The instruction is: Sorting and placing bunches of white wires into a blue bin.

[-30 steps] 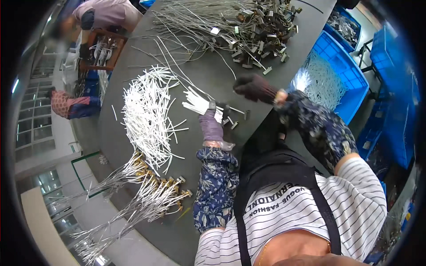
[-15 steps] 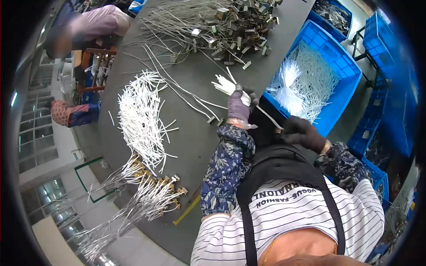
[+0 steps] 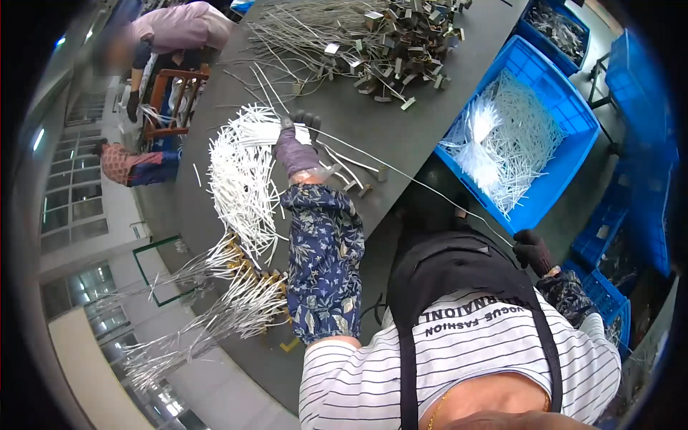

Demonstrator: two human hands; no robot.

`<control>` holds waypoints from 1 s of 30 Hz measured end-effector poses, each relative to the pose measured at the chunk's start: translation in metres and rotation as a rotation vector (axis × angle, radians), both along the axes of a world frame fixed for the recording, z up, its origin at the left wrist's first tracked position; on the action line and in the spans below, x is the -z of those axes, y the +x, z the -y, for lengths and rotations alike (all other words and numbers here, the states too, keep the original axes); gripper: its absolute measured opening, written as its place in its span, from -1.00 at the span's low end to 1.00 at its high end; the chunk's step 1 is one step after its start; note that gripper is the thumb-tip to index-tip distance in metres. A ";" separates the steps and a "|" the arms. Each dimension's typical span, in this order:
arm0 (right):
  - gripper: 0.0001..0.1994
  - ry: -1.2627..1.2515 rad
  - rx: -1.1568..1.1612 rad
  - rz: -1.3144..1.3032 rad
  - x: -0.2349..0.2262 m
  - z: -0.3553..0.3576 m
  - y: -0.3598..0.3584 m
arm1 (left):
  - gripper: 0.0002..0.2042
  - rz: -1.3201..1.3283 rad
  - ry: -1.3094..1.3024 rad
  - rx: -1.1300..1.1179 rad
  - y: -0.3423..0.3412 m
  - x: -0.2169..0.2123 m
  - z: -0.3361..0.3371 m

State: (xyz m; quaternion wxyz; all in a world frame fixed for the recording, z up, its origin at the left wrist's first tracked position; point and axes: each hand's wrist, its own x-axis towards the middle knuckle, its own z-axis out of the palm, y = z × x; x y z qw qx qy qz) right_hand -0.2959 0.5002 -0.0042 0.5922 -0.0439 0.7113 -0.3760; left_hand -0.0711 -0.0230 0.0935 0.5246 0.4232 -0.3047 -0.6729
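My left hand [image 3: 298,143], in a dark glove, is closed around a bundle of thin white tubes [image 3: 259,133] above the top of a loose white tube pile [image 3: 244,175]. A long thin wire [image 3: 412,175] runs from beside this hand across my front to my right hand [image 3: 532,252]. There, low at the right, the gloved fingers are pinched on the wire's end. Just right of my left hand, a few white-covered wires [image 3: 342,163] with small metal blocks [image 3: 365,190] lie on the dark table [image 3: 401,132].
Wires ending in metal blocks [image 3: 387,54] are heaped at the table's far side. A blue crate [image 3: 566,175] of white tubes and a clear bag stands right of the table. Finished-looking wire bundles [image 3: 215,315] hang over the left edge. Two other people [image 3: 179,32] are at the left.
My left hand has moved left with the tubes, onto the pile. My right hand has moved right and down, so a long wire now stretches between my hands.
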 end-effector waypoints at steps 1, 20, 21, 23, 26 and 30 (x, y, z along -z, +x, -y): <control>-0.64 -0.018 0.005 0.005 -0.002 0.004 -0.001 | -0.79 0.004 0.019 0.002 0.002 -0.006 0.002; -0.67 0.075 -0.188 0.051 0.015 0.006 -0.021 | -0.80 0.070 0.166 0.129 0.015 0.014 -0.049; -0.68 0.085 -0.190 0.046 0.015 0.005 -0.023 | -0.79 0.038 0.177 0.135 0.022 0.013 -0.039; -0.68 0.099 -0.193 0.042 0.014 0.006 -0.022 | -0.78 0.006 0.193 0.139 0.028 0.011 -0.032; -0.68 0.107 -0.191 0.032 0.012 0.013 -0.020 | -0.78 0.061 0.159 0.140 0.026 0.007 -0.035; -0.69 0.083 -0.217 0.033 0.009 0.017 -0.022 | -0.80 0.083 0.173 0.061 0.025 0.004 -0.037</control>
